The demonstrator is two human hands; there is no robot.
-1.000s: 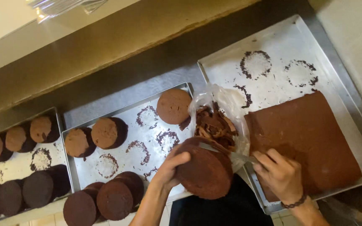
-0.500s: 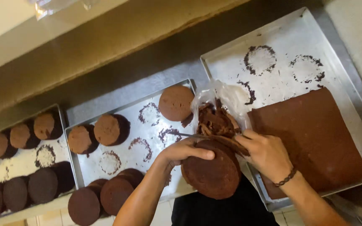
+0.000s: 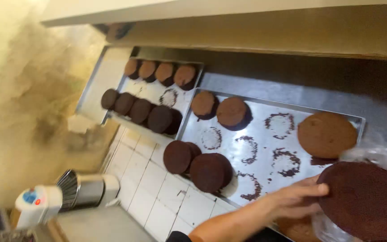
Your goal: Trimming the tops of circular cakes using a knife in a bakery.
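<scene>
Left hand [image 3: 292, 199]: fingers spread, pressed against the edge of a dark round cake [image 3: 366, 199] | cake: over the near right corner of the middle tray [image 3: 251, 101], beside clear plastic wrap [image 3: 372, 154] | right hand: out of view.

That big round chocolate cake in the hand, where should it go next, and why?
Probably down onto the near metal tray. The left hand holds the dark round cake by its edge just beside that tray, where several crumb rings mark bare spots. The right hand is out of view.
</scene>
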